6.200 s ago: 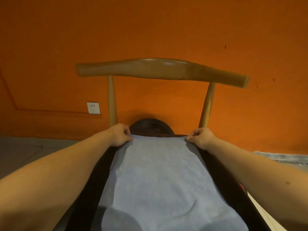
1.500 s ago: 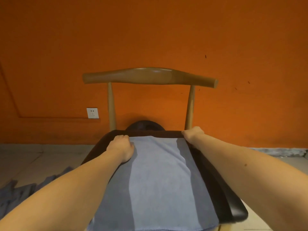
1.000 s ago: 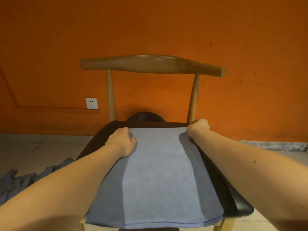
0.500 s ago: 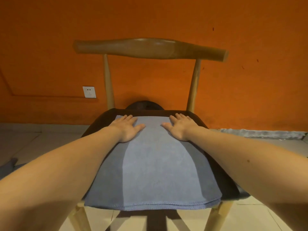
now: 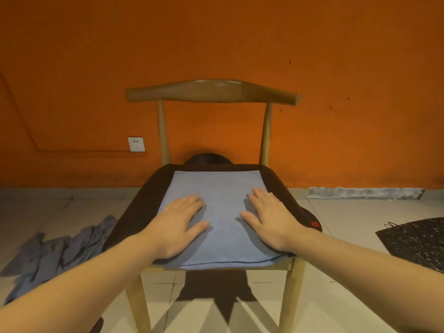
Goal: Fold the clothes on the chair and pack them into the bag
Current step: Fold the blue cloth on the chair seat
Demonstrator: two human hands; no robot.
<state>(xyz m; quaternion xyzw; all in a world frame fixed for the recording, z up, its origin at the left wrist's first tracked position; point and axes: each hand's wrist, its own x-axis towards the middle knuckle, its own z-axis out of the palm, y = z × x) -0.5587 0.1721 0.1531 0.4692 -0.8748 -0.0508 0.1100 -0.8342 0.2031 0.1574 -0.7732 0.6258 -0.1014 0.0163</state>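
Observation:
A light blue folded cloth (image 5: 222,188) lies flat on the dark seat of a wooden chair (image 5: 211,92). My left hand (image 5: 177,224) rests flat on the cloth's left half, fingers straight. On the right half my right hand (image 5: 271,219) presses down the same way, palm on the fabric. Both hands sit in the nearer part of the cloth, close to its front hem. A dark speckled bag (image 5: 418,243) lies on the floor to the right of the chair.
A heap of grey-blue clothes (image 5: 55,255) lies on the tiled floor left of the chair. An orange wall with a white socket (image 5: 136,144) stands right behind the chair. A dark round object (image 5: 207,158) shows behind the seat.
My hands let go of the cloth's far corners, opened flat, and have slid along the cloth from its far edge toward the front hem. The view has pulled back from the chair.

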